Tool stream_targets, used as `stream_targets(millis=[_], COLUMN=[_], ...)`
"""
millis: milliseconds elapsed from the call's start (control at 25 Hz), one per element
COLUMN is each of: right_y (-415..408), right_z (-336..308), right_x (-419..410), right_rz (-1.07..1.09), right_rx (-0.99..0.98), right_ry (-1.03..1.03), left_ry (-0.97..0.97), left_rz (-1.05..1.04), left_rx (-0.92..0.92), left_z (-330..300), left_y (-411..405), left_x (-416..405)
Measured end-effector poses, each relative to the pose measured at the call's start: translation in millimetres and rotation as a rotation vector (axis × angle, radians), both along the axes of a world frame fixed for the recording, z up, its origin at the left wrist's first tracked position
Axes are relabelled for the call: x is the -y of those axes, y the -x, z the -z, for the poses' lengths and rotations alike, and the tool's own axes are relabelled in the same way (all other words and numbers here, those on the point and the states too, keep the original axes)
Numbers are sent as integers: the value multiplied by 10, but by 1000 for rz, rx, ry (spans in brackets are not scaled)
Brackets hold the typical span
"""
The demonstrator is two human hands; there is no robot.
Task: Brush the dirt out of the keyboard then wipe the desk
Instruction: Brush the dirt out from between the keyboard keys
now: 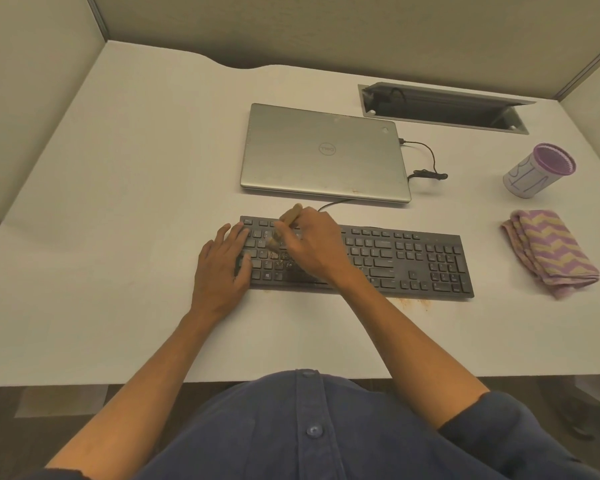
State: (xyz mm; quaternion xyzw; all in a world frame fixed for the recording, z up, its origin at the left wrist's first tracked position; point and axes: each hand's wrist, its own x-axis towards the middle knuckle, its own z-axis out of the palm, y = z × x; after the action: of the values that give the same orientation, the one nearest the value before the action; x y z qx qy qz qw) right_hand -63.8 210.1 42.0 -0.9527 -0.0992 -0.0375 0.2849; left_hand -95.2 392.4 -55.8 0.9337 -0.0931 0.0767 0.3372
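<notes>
Right hand [312, 247] grips a brush [284, 227], bristles blurred; left hand [224, 268] flat on keyboard [395, 261].

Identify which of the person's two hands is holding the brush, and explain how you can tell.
The right hand: its fingers are closed around the brush over the keyboard, while the left hand lies flat on the keys.

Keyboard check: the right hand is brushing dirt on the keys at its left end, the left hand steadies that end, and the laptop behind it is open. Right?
Not quite. The laptop is closed, its lid down, as the head view shows. The rest holds: right hand works the brush over the keyboard, left hand steadying.
</notes>
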Motion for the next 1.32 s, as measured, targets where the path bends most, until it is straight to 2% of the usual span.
stream_targets(millis=[280, 560, 680, 880, 1000, 1120, 1200, 1320], right_y=[-113, -177, -121, -69, -59, -78, -116, -97], right_z=[-163, -203, -211, -199, -203, -188, -169, -131], right_x=[-86, -118, -116, -89, -84, -59, -50, -28], right_rz=[-204, -183, -137, -115, -79, -112, -101, -76], right_rx=[-78, -201, -166, -156, -111, -197, -171, -143], right_ry=[282, 194, 152, 264, 221, 235, 213, 110], left_ry=[9, 7, 11, 10, 1, -50, -107, -160], left_rz=[-3, -2, 3, 3, 3, 25, 59, 92], left_rx=[1, -9, -1, -11, -13, 35, 76, 34], left_z=[3, 7, 6, -8, -3, 24, 41, 29], left_y=[11, -3, -8, -10, -12, -4, -1, 6], left_x=[0, -4, -5, -3, 1, 5, 8, 33])
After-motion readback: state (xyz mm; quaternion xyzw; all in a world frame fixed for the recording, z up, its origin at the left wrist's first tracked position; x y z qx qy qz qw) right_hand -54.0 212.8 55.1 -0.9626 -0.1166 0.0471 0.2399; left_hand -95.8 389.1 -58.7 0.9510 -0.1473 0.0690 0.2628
